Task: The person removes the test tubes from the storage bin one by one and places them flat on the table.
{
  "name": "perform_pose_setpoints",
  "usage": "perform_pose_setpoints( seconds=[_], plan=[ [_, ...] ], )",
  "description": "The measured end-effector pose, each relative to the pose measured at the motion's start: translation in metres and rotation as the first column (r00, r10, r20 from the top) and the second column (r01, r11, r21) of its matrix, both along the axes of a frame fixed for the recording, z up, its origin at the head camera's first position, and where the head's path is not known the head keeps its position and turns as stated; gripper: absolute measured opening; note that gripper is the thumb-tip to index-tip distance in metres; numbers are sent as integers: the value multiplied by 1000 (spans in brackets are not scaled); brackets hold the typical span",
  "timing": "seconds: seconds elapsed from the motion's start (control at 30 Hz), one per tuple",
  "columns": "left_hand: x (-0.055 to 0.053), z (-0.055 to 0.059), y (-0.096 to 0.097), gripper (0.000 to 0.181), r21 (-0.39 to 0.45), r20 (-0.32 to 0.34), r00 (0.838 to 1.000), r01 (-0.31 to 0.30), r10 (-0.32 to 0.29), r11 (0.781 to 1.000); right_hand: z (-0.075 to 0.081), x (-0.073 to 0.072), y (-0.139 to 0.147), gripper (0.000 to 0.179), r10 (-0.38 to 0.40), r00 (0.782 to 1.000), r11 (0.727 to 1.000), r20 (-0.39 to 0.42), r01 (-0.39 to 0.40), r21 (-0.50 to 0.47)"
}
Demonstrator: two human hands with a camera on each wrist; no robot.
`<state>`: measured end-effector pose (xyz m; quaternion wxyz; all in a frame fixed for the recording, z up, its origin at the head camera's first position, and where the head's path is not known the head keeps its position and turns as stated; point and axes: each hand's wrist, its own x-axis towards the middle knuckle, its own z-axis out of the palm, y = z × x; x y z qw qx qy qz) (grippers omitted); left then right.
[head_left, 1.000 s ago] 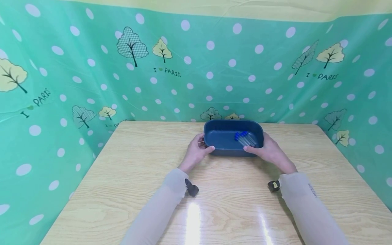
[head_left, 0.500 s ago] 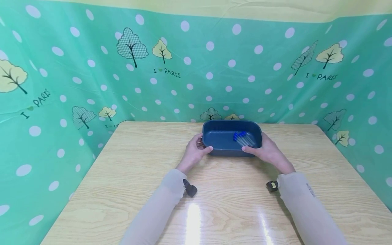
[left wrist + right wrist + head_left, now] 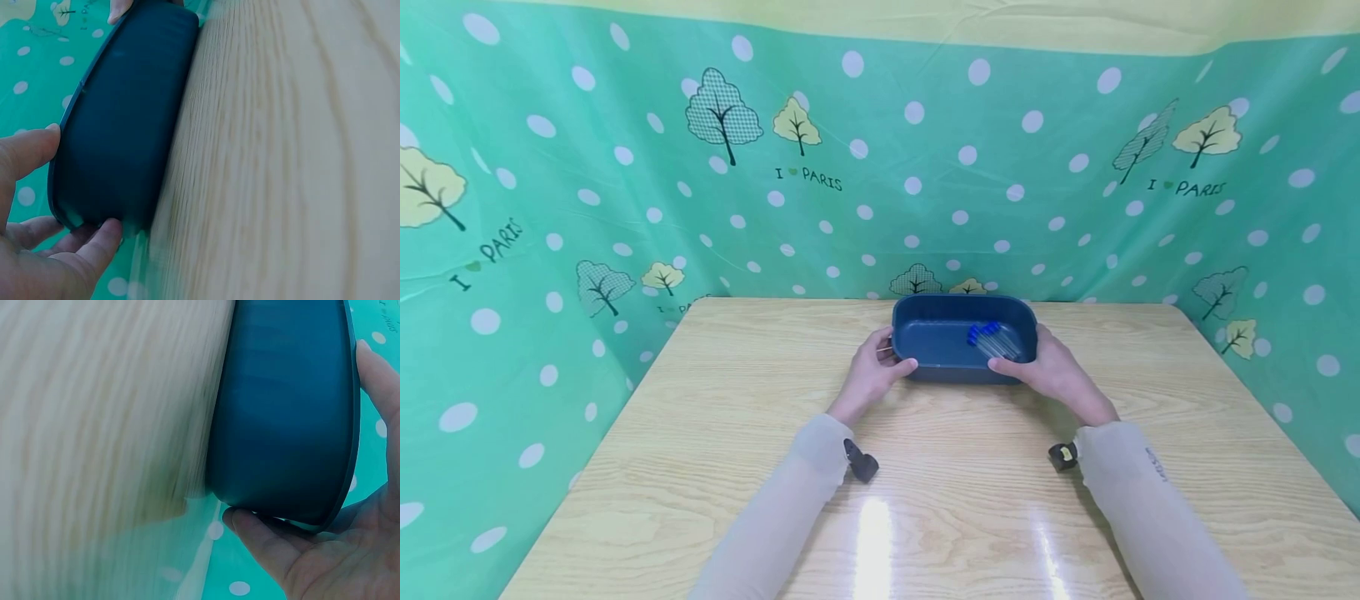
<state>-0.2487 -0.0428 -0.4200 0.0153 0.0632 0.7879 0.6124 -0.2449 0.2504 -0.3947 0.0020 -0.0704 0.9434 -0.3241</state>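
Note:
A dark blue rectangular bin (image 3: 932,372) with rounded corners sits upright at the far side of the wooden table. Several slim clear tubes with blue caps (image 3: 996,342) lie together in its right half. My left hand (image 3: 872,371) grips the left end, thumb at the front rim and the other fingers around the side. At the opposite end my right hand (image 3: 1056,371) holds the bin the same way, its thumb over the front rim. Both wrist views show fingertips against the bin's outer wall (image 3: 119,131), close to the tabletop.
The wooden table (image 3: 737,400) ends just behind the bin, where a green dotted curtain (image 3: 880,192) hangs. More of this curtain runs along the left and right sides. Dark wrist cameras (image 3: 861,462) sit at both sleeves.
The bin has slid slightly to the left, with both hands moving along at its ends. Their hold and the tubes inside look the same.

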Motion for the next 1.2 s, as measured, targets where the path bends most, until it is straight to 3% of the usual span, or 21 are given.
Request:
perform_pose_setpoints(
  seconds=[0.43, 1.2],
  plan=[
    [-1, 1, -4, 76, -3, 11, 1000, 6, -6, 1000, -1, -1, -3, 104, 17, 1000, 1000, -26, -17, 0],
    [3, 3, -12, 72, -6, 14, 1000, -14, 14, 1000, 1, 1, -12, 106, 5, 1000, 1000, 3, -5, -11]
  ],
)
